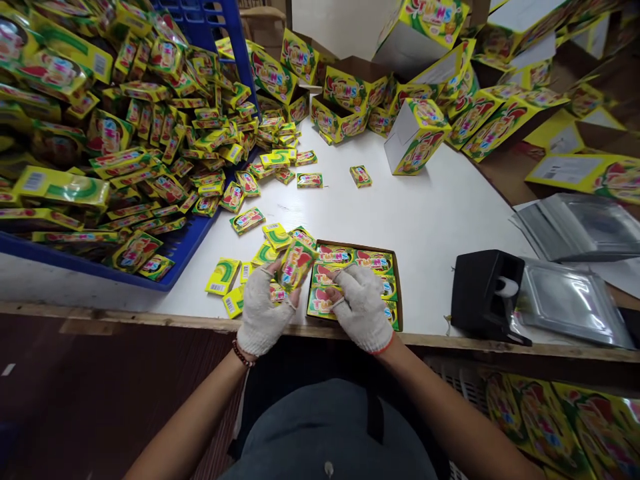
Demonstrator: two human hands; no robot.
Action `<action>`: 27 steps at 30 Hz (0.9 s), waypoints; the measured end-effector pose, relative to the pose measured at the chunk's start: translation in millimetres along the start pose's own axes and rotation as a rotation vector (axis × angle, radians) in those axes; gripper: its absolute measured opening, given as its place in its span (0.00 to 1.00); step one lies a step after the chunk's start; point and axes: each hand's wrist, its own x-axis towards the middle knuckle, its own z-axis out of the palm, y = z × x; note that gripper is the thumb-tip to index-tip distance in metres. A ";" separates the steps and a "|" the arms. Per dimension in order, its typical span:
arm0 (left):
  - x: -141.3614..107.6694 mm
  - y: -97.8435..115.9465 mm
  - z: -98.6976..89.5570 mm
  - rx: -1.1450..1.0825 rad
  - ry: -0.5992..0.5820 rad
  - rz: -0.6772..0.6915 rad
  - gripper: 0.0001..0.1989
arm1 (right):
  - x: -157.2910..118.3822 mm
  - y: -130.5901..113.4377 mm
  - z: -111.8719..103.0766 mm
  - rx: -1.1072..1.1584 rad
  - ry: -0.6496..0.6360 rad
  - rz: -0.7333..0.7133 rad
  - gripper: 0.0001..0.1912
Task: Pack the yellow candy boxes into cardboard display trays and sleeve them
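Observation:
My left hand [266,308], in a white glove with bare fingertips, holds a small yellow-green TWINS packet [297,264] between thumb and fingers, just left of an open display box [399,293]. Rows of similar packets [374,262] lie face up inside that box. Over its lower middle is my right hand [364,305], gloved the same way, its fingers bent and the tips on the packets in the box. Whether it grips one cannot be made out. Loose packets [223,276] lie on the white table beside and behind my left hand.
A blue crate [193,247] heaped with packets stands at the left. Empty display boxes [345,90] line the back. At the right are a black tape dispenser [483,293] and clear plastic covers [575,303]. The table's wooden edge [425,339] runs before me.

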 end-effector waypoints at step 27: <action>3.1 -17.3 -34.4 -0.336 -0.281 -0.534 0.29 | 37.8 33.2 -0.1 0.181 -0.048 -0.069 0.18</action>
